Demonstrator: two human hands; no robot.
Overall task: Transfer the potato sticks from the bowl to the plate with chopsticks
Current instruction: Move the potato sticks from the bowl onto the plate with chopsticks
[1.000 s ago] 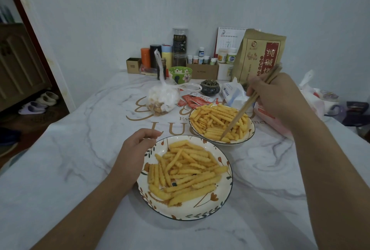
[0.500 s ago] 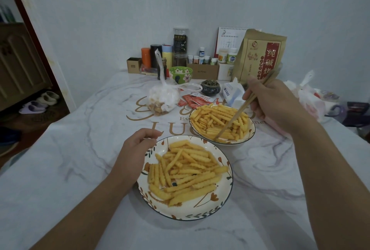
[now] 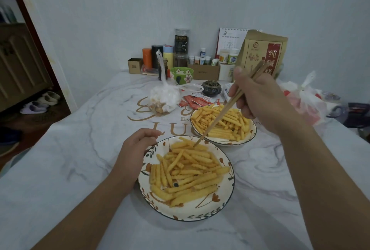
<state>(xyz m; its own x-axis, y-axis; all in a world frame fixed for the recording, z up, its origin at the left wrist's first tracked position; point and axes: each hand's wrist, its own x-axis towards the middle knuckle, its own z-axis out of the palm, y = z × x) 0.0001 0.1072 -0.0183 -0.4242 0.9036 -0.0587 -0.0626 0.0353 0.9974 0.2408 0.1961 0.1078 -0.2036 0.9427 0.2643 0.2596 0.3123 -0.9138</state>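
Observation:
A floral plate (image 3: 200, 212) heaped with yellow potato sticks (image 3: 190, 169) sits close in front of me. Just behind it to the right stands a white bowl (image 3: 252, 134) filled with more potato sticks (image 3: 228, 123). My right hand (image 3: 260, 97) grips a pair of wooden chopsticks (image 3: 220, 114) above the bowl. Their tips reach down to the sticks at the plate's far edge; I cannot tell whether a stick is pinched between them. My left hand (image 3: 136, 155) holds the plate's left rim with curled fingers.
A tied plastic bag of food (image 3: 164, 99), red sauce packets (image 3: 197, 101) and a dark small pot (image 3: 211, 87) lie behind the bowl. Jars, bottles, boxes and a brown paper bag (image 3: 264, 53) line the wall. More plastic bags (image 3: 306, 97) sit right.
My right hand has moved left and toward me, bringing the chopstick tips from inside the bowl to the plate's far edge. The left hand has stayed on the plate rim.

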